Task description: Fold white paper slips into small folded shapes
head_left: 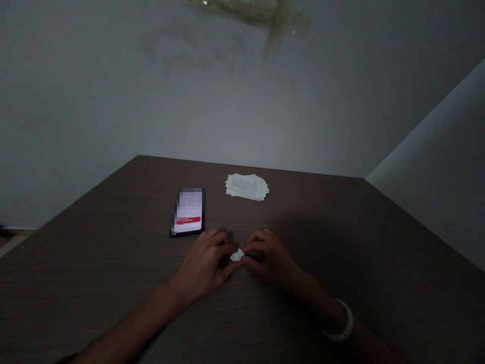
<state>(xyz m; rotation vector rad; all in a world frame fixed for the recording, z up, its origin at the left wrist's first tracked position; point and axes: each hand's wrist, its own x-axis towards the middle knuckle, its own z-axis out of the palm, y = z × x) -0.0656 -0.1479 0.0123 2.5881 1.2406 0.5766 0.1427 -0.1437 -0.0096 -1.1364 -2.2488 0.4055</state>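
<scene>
Along the dark wood-grain bench [94, 283], lower centre of the frame: left hand [202, 268] and right hand [270, 258] together, pinching a small folded white paper [237, 256]; a stack of printed paper slips [247, 186] and a smartphone [188, 212] lie beyond.

Stained grey wall [242, 101] behind wooden table [113, 268]

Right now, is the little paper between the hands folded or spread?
Folded: the paper forms a small, thick, pointed wedge, pinched between the left hand and right hand, unlike the flat slips beyond.
</scene>
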